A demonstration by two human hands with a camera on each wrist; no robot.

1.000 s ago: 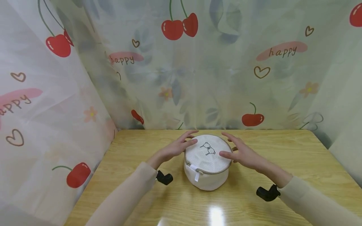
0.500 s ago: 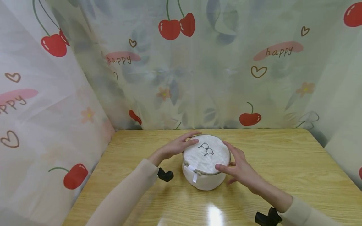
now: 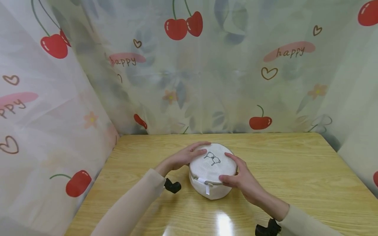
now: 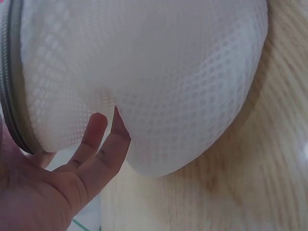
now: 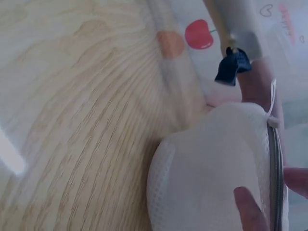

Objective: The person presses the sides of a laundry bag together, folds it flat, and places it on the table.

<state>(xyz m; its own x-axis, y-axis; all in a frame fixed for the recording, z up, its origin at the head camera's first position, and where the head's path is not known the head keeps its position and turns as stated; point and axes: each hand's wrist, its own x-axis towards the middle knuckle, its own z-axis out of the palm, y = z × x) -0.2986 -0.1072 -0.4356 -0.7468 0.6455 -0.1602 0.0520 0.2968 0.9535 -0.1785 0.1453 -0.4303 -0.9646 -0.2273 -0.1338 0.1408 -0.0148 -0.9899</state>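
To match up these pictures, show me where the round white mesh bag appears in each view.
Head: the round white mesh bag is below centre, slightly right.
Left wrist: it fills the upper middle, cut by the top edge.
Right wrist: it sits lower right.
Shared landmark: its long grey toothed zipper.

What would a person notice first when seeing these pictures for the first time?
Probably the round white mesh bag, on the wooden table between the left hand and the right hand. The drawing of glasses on its top also stands out. Then the eye may go to the bright red cherries printed on the curtain behind the table.
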